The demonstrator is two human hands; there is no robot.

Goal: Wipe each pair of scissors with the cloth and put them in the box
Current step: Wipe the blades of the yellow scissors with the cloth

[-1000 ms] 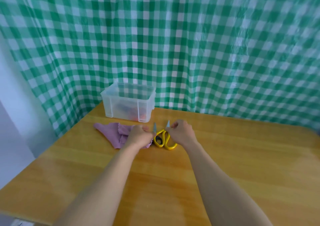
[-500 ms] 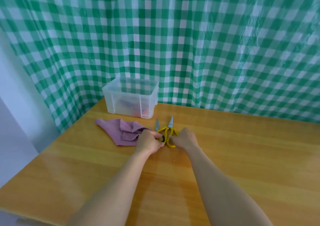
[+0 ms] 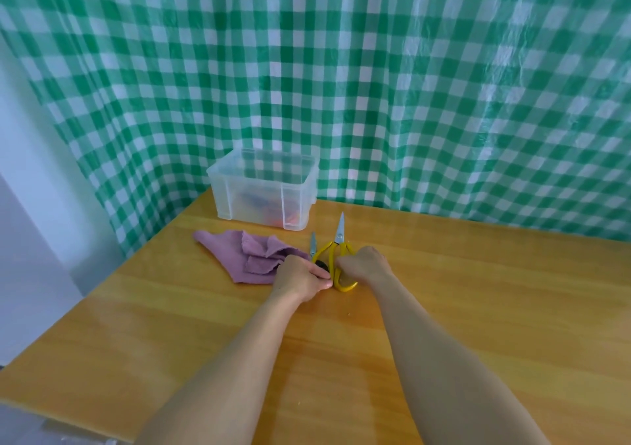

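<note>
My right hand (image 3: pixel 363 268) clamped on yellow scissors (image 3: pixel 338 239), ready for wiping; left hand (image 3: pixel 298 279) curled by cloth (image 3: pixel 246 256), grip unclear

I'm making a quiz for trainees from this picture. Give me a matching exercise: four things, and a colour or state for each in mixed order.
Things:
1 box
2 cloth
3 yellow scissors
4 backdrop

Descriptions:
a purple, crumpled
b green and white checks
c gripped by the right hand
d clear plastic

Pairs: 1-d; 2-a; 3-c; 4-b
</note>
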